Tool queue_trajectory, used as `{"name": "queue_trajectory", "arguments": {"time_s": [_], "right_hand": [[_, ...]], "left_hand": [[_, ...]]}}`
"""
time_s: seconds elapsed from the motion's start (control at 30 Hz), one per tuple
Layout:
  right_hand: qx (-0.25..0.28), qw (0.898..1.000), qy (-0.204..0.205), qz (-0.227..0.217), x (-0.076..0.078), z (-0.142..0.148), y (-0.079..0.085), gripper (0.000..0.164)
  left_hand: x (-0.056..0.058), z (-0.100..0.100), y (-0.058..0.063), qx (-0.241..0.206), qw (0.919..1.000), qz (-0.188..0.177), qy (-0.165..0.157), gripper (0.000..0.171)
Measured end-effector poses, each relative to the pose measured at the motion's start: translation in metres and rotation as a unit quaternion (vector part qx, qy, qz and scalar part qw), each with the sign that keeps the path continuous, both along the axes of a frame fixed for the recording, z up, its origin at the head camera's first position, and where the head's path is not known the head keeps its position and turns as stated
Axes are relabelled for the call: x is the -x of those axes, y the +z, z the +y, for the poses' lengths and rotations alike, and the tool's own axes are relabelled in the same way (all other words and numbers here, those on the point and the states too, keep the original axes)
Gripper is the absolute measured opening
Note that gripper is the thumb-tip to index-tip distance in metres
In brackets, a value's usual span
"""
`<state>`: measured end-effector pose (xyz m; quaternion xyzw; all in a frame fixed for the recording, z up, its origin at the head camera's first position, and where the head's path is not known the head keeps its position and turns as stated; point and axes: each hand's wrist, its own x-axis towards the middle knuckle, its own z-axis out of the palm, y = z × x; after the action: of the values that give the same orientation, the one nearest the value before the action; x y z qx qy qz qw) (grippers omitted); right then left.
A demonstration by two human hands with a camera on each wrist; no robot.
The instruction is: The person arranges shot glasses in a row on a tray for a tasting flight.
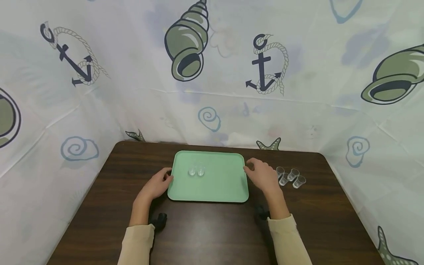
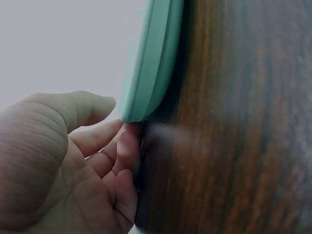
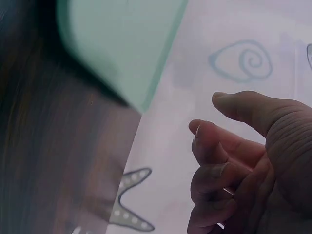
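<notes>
The left hand [image 1: 156, 185] touches the left edge of the tray [image 1: 216, 184], thumb apart. Only the right wrist view shows the right hand [image 1: 262, 176] off it, fingers loosely bent.

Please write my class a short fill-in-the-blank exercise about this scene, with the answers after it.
1. The tray on the table is pale ____.
2. Exactly ____ cups stand on it.
3. The other cups are nearest the person's ____ hand.
4. On the cloth behind, ropes loop around dark ____.

Answers: green; two; right; anchors.
</notes>
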<state>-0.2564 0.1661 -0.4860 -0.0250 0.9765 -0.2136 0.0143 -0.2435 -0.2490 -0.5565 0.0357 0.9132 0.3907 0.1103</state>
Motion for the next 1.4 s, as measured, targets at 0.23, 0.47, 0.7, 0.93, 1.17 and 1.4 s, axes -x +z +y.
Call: {"name": "queue_trajectory", "arguments": {"time_s": [0.23, 0.47, 0.7, 0.93, 1.17, 1.4], "right_hand": [[-0.019, 0.999, -0.037, -0.003, 0.0, 0.026, 0.004, 0.044], [-0.049, 0.995, -0.087, -0.002, -0.002, 0.054, 0.011, 0.048], [-0.061, 0.992, -0.108, -0.032, -0.006, 0.076, 0.011, 0.053], [-0.072, 0.988, -0.119, -0.066, -0.009, 0.088, 0.01, 0.059], [-0.065, 0.988, -0.121, -0.073, -0.007, 0.092, 0.008, 0.059], [-0.056, 0.987, -0.126, -0.084, -0.002, 0.094, 0.005, 0.058]], "left_hand": [[-0.002, -0.001, 0.0, -0.001, 1.0, -0.002, 0.001, 0.054], [-0.002, -0.001, 0.002, -0.008, 0.9999, 0.007, -0.007, 0.053], [-0.001, -0.002, 0.0, -0.001, 0.9999, 0.007, -0.012, 0.051], [0.0, -0.002, 0.0, -0.002, 0.9999, 0.004, -0.015, 0.052], [-0.001, -0.002, -0.001, -0.008, 0.9999, 0.006, -0.01, 0.051], [-0.001, -0.003, -0.001, -0.01, 0.9998, 0.012, -0.014, 0.05]]}}
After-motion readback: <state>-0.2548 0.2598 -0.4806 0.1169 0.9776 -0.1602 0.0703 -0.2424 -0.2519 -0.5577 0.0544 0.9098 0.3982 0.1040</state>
